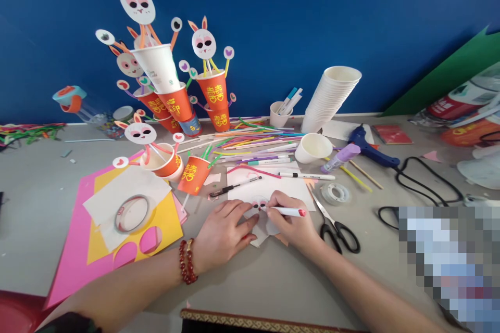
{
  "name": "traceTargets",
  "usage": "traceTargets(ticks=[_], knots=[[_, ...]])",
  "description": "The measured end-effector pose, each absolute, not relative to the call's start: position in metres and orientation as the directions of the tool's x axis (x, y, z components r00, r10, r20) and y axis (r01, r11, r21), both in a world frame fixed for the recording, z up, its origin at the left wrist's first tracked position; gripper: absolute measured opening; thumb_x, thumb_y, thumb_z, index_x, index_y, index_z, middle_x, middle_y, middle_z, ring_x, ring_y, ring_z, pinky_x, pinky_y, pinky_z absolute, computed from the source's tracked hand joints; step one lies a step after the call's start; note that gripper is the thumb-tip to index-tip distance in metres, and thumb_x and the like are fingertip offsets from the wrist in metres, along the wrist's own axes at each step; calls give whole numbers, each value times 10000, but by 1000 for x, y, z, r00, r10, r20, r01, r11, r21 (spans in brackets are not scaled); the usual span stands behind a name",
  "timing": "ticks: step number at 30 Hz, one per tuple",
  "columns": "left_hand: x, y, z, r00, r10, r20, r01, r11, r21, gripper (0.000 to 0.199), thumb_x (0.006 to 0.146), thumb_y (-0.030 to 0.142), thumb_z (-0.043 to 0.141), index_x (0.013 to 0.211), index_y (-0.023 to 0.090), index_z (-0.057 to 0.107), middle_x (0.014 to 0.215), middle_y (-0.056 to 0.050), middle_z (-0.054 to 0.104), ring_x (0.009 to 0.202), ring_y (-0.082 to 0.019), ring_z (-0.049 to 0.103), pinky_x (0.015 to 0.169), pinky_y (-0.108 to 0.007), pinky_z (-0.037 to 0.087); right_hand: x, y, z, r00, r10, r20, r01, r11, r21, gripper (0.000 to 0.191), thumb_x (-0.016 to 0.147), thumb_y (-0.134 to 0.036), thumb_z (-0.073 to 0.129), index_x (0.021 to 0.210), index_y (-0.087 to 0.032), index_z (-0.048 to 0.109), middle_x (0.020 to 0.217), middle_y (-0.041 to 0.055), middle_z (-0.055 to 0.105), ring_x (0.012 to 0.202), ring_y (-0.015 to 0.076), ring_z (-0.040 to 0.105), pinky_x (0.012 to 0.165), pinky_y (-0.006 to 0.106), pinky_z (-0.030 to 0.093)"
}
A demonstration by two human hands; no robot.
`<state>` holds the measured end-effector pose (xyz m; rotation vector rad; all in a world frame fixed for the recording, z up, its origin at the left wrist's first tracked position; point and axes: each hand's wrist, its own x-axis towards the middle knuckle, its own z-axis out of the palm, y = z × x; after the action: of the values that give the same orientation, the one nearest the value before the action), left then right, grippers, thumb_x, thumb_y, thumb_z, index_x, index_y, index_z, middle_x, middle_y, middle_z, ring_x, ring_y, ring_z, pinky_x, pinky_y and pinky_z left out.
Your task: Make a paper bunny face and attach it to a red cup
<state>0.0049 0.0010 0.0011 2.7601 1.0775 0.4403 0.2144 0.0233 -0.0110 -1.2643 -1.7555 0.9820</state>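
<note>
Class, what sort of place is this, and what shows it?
Probably a craft table: cups topped with rabbit faces, a blue glue gun, and black-handled scissors near the right hand, which holds a marker.

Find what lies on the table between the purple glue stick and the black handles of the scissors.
A roll of clear tape lies between the purple glue stick and the scissors' black handles, shown in the head view.

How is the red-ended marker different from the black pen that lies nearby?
The red-ended marker is gripped in the right hand; the black pen lies loose, partly on the white paper. The marker is white with a red end, while the pen is mainly dark. Both are slim writing tools.
</note>
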Motion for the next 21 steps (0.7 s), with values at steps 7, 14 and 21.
traceTargets(ticks=[7, 14, 21], knots=[[5, 1, 2, 701, 680, 217, 637, -733, 238, 335, 946, 361, 549, 1221, 185, 620, 1282, -116, 570, 1148, -290, 532, 960, -464, 488, 214, 24, -9, -221, 963, 155, 378, 231, -896, 130, 775, -191, 470, 647, -209, 462, 554, -54, 429, 497, 109, 366, 481, 227, 284], [5, 1, 2, 699, 684, 210, 644, -729, 231, 338, 941, 374, 555, 1217, 190, 624, 1293, -116, 566, 1162, -289, 527, 972, -462, 481, 214, 23, -8, -228, 964, 137, 416, 224, -881, 125, 768, -191, 461, 645, -211, 456, 541, -55, 426, 488, 111, 368, 481, 226, 285], [5, 0, 3, 698, 681, 222, 642, -732, 229, 334, 934, 353, 570, 1219, 189, 625, 1281, -119, 576, 1154, -280, 533, 960, -455, 488, 215, 22, -10, -232, 961, 151, 391, 235, -890, 126, 776, -192, 463, 652, -212, 465, 552, -51, 440, 493, 113, 376, 481, 228, 289]])
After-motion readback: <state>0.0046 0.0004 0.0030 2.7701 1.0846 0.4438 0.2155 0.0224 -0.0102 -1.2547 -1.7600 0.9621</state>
